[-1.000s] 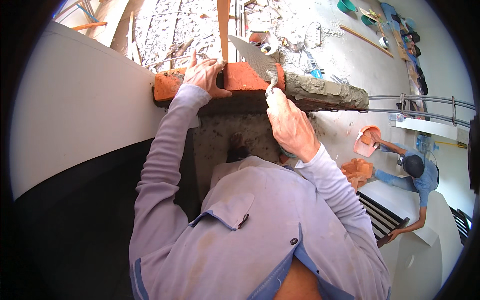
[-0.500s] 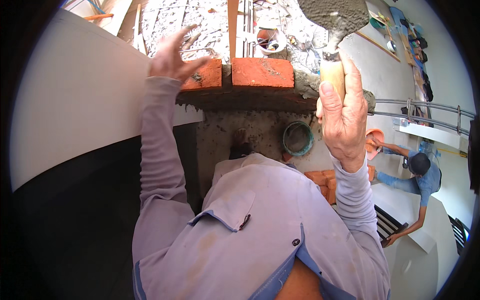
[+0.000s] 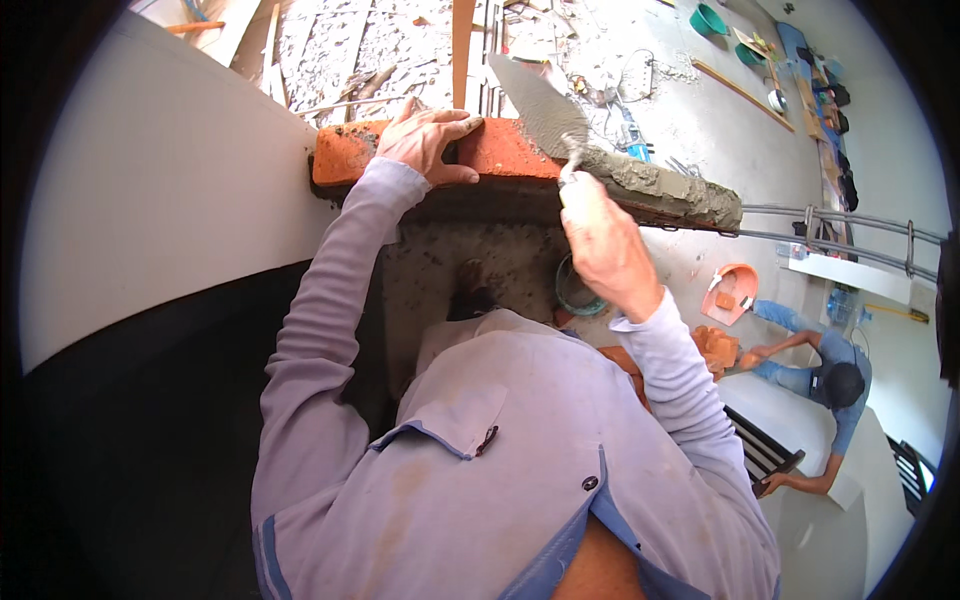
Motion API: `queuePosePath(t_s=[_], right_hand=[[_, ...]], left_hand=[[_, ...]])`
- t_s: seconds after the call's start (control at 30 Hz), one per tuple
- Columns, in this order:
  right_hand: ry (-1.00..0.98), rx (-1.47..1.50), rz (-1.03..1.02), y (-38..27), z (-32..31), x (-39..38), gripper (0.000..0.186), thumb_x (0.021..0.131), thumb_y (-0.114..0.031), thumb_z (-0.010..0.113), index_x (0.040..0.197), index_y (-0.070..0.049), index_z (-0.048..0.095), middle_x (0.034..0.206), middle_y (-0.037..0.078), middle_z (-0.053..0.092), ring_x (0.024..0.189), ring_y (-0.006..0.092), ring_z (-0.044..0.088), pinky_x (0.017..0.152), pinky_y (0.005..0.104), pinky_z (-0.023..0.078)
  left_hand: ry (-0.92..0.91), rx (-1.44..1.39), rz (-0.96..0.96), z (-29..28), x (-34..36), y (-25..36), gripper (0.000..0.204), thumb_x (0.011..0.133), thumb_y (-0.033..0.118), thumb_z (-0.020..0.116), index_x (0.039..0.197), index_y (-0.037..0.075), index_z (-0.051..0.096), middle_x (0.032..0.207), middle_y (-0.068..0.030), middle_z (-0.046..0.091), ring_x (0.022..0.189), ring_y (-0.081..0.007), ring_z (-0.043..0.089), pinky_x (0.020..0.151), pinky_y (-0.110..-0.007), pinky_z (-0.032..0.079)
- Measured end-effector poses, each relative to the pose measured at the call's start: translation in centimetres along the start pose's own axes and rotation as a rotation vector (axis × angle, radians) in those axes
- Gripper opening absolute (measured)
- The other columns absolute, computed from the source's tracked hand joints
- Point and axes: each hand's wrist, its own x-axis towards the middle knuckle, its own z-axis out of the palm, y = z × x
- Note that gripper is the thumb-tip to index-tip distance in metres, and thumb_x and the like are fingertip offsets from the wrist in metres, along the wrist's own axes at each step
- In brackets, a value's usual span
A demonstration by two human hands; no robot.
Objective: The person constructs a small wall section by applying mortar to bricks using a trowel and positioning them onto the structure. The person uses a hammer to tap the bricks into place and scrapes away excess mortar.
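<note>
My left hand point(image 3: 425, 145) grips around the gap between two red bricks point(image 3: 348, 155) on a low wall, fingers bent over the top and thumb at the near side. My right hand point(image 3: 610, 245) is closed on the handle of a trowel point(image 3: 535, 108), whose mortar-smeared blade lies tilted over the right brick point(image 3: 505, 150). Right of that brick, grey rough mortar point(image 3: 670, 185) covers the wall top. An upright wooden batten point(image 3: 462, 55) stands just beyond my left fingertips.
Steel rebar point(image 3: 830, 225) runs out to the right. Below are a teal bucket point(image 3: 575, 285), an orange bucket point(image 3: 730, 300) and stacked bricks point(image 3: 715, 350). A co-worker point(image 3: 840, 380) in blue bends at the lower right. Rubble point(image 3: 330, 60) and tools lie beyond the wall.
My left hand left the brick and came back. The trowel rose to the upper right with mortar, then came down onto the bricks. The co-worker's arm moved from the orange bucket toward the stack.
</note>
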Motion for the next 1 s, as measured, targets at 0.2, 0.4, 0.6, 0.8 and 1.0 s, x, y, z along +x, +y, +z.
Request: queuePosePath(t_s=[0.2,0.4,0.6,0.8,1.0], right_hand=[[-0.320,0.692,0.264,6.2,-5.2,-5.2,0.022,0.083,-0.009,0.067,0.103,-0.005,0.057,0.080,0.000,0.056,0.063,0.0067,0.051,0.057,0.0237,0.045],[-0.720,0.337,0.061,13.3,4.8,-5.3,0.031,0.071,-0.024,0.071,0.080,0.000,0.054,0.070,0.019,0.056,0.065,0.0357,0.058,0.061,0.0446,0.045],[-0.517,0.308,-0.083,18.3,13.9,-0.5,0.027,0.071,-0.026,0.066,0.082,-0.001,0.061,0.077,0.022,0.062,0.076,0.0433,0.060,0.066,0.0470,0.049],[-0.421,0.384,-0.107,22.0,9.2,-3.3,0.026,0.070,-0.024,0.067,0.081,-0.002,0.060,0.072,0.018,0.059,0.068,0.0374,0.059,0.063,0.0426,0.048],[-0.328,0.246,-0.030,22.6,5.3,-5.9,0.020,0.073,-0.020,0.066,0.083,-0.004,0.058,0.076,0.020,0.061,0.073,0.0410,0.061,0.063,0.0457,0.047]], left_hand=[[0.590,-0.568,-0.114,-0.9,-2.3,-0.4,0.036,0.093,0.029,0.065,0.122,0.009,0.066,0.123,-0.0141,0.065,0.110,-0.0280,0.063,0.098,-0.035,0.049],[0.215,-0.058,0.009,-2.1,-3.6,5.6,0.036,0.096,0.021,0.058,0.131,0.015,0.060,0.128,-0.0062,0.061,0.120,-0.0262,0.057,0.110,-0.046,0.038],[0.072,0.323,-0.038,2.1,-2.8,8.8,0.048,0.091,0.010,0.053,0.138,0.020,0.052,0.140,-0.0004,0.052,0.129,-0.0226,0.048,0.114,-0.052,0.029],[0.061,0.272,-0.114,2.9,-2.6,9.2,0.051,0.089,0.003,0.047,0.136,0.022,0.054,0.139,0.0020,0.052,0.131,-0.0202,0.047,0.113,-0.058,0.025],[0.134,0.251,-0.226,3.3,-3.2,9.4,0.049,0.089,0.001,0.045,0.132,0.021,0.058,0.139,0.0014,0.055,0.131,-0.0196,0.048,0.112,-0.061,0.026]])
